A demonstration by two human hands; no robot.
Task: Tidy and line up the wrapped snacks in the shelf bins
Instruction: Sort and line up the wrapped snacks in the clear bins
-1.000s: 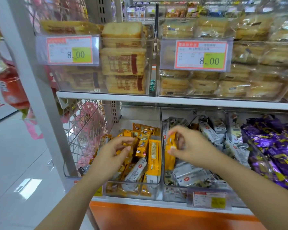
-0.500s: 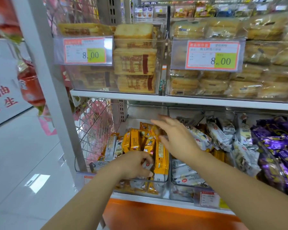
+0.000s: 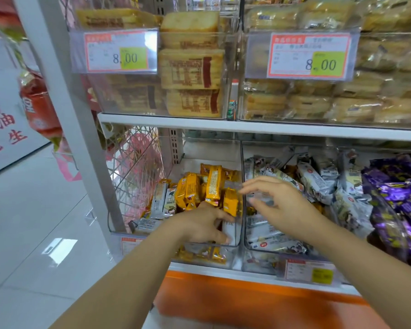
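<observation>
Left grip (image 3: 204, 224) was down at the front of the clear left bin (image 3: 235, 262), fingers curled round a silver-wrapped bar (image 3: 229, 230). I'd guess that's because it didn't belong with the orange wrapped snacks (image 3: 212, 186) standing on edge just beyond it. Right grip (image 3: 279, 205) hovered spread and empty over the divider. The silver packs (image 3: 313, 184) were heaped just past it, so it was probably waiting to take the stray.

white shelf (image 3: 271, 130) — clear bins (image 3: 230, 74), side by side
</observation>
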